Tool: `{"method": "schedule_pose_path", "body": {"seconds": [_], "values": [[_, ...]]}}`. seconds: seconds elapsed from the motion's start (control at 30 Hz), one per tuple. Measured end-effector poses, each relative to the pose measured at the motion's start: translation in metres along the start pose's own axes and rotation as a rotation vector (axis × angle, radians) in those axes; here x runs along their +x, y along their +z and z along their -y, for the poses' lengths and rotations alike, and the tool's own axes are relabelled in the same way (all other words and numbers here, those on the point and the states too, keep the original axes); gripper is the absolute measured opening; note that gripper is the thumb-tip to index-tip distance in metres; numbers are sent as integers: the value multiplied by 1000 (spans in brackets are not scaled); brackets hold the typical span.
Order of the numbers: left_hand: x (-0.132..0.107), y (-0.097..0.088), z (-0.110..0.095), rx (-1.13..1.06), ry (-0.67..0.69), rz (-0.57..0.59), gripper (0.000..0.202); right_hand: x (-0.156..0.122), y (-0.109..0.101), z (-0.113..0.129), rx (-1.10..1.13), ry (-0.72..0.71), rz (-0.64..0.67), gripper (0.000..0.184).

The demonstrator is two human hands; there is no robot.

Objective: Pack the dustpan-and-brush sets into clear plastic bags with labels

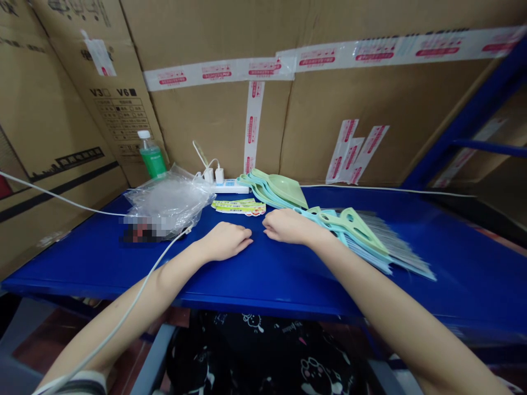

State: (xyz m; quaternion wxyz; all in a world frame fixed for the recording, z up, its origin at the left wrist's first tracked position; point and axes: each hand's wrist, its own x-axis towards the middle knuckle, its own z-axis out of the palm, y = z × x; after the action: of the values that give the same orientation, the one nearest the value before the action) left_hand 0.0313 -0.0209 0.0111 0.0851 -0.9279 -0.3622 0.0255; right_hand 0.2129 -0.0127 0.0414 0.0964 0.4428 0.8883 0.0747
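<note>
My left grip [224, 241] and right grip [284, 226] rest knuckles-up over the middle of the blue surface [255, 280], just apart, both loosely curled with nothing visible in them. I judge this a pause, with nothing taken up; lifting anything from here would call for uncurling my fingers and reaching outward. Just beyond my hands, towards the far edge, lie yellow-green labels [241, 207]. Stacked pale green and blue dustpans [290, 188] lie by the far edge, right of the labels; matching brushes [370, 237] fan out beyond my right wrist, towards the right edge. Whether my right forearm touches them I cannot tell. Clear plastic bags [173, 195] heap towards the far left corner, near a green bottle [153, 160], and a white power strip [231, 187] lines the far edge.
</note>
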Motion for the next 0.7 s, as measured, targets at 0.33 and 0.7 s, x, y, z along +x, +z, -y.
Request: {"method": "schedule_pose_path", "body": {"seconds": [0.33, 0.7], "values": [[0, 0, 0, 14, 3, -4, 27, 0, 0, 0, -3, 5, 9, 22], [0, -2, -1, 11, -3, 17, 26, 0, 1, 1, 1, 5, -6, 21]]}}
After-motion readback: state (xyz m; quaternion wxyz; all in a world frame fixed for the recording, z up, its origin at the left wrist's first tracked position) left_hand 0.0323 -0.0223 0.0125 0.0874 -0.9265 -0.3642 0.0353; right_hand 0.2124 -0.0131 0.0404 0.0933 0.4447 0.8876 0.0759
